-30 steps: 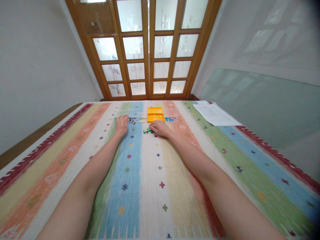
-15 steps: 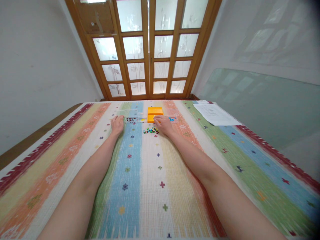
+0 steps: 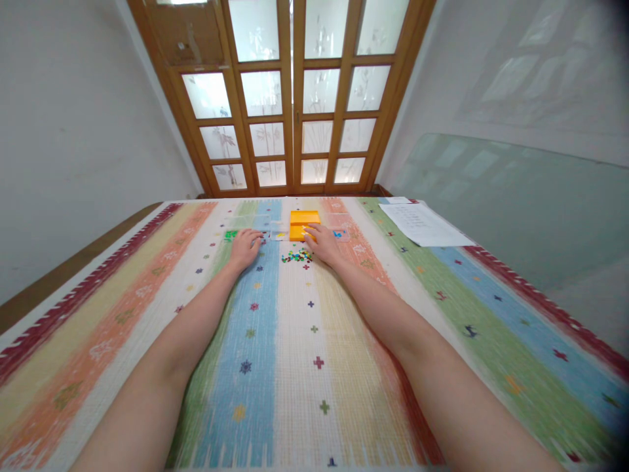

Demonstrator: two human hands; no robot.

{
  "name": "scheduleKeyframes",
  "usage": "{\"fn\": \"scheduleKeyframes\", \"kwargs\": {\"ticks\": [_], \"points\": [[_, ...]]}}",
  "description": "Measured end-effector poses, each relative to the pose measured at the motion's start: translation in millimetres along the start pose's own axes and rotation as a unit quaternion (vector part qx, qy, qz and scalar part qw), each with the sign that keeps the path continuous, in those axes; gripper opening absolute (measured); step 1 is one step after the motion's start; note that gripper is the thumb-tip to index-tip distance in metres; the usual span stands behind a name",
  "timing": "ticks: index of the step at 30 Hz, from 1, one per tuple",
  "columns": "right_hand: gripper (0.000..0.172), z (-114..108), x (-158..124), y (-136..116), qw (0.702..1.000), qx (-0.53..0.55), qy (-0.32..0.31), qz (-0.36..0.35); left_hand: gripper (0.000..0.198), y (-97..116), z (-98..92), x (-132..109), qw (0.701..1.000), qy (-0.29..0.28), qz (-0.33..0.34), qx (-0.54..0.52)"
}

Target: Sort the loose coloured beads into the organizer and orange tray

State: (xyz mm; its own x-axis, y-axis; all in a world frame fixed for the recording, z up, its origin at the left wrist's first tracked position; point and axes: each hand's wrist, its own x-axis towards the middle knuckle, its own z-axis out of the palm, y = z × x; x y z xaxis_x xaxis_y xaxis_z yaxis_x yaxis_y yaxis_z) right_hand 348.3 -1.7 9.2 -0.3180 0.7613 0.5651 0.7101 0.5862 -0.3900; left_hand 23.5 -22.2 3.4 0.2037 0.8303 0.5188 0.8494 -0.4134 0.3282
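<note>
My left hand (image 3: 246, 249) hovers over a small clear box holding dark red pieces. Its fingers are apart and point right, hiding most of that box. Left of it sits a group of green pieces (image 3: 230, 235). My right hand (image 3: 322, 245) is at the front right of an orange box (image 3: 304, 216) that stands with its lid up. Its fingers are apart and reach over the box's edge. In front of the box lies a loose pile of small mixed-colour pieces (image 3: 296, 256). Blue pieces (image 3: 339, 234) lie just right of my right hand, and yellow pieces (image 3: 280, 235) left of the box.
A striped cloth (image 3: 299, 393) covers the table. Printed white sheets (image 3: 417, 223) lie at the back right. Behind the table stand wooden doors with glass panes (image 3: 268, 92). A greenish glass panel (image 3: 515, 196) leans by the right wall.
My left hand has moved right, from the green pieces to over the dark red ones, uncovering the green. My right hand has shifted slightly at the orange box, its fingers more spread.
</note>
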Motion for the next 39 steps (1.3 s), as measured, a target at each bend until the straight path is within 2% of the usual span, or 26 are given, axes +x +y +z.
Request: {"fn": "scheduleKeyframes", "kwargs": {"ticks": [5, 9, 16, 22, 34, 37, 39], "points": [[0.031, -0.1, -0.4, -21.4, 0.985, 0.053, -0.106, -0.127, 0.036, 6.7, 1.4, -0.4, 1.0, -0.013, 0.022, -0.004], [0.032, 0.6, -3.5, -44.1, 0.964, 0.077, -0.159, -0.199, 0.035, 10.3, 1.1, -0.8, 0.999, -0.015, 0.03, -0.009], [0.035, -1.1, -7.8, -56.3, 0.956, 0.017, -0.203, -0.21, 0.034, 16.6, -3.0, -1.2, 0.999, -0.026, 0.028, -0.011], [0.035, -1.8, -8.0, -59.0, 0.95, 0.0, -0.212, -0.227, 0.034, 19.2, -1.6, -1.5, 0.999, -0.032, 0.028, 0.0], [0.036, 8.4, -9.1, -57.9, 0.949, -0.017, -0.187, -0.254, 0.031, 27.3, -4.5, -1.9, 0.999, -0.042, 0.032, 0.013], [0.036, 10.8, -7.8, -52.0, 0.955, -0.007, -0.169, -0.242, 0.031, 26.5, -4.4, -1.9, 0.998, -0.041, 0.038, 0.01], [0.036, 9.5, -5.2, -44.1, 0.969, 0.002, -0.137, -0.208, 0.031, 25.3, -3.5, -2.1, 0.998, -0.041, 0.042, 0.007]]}}
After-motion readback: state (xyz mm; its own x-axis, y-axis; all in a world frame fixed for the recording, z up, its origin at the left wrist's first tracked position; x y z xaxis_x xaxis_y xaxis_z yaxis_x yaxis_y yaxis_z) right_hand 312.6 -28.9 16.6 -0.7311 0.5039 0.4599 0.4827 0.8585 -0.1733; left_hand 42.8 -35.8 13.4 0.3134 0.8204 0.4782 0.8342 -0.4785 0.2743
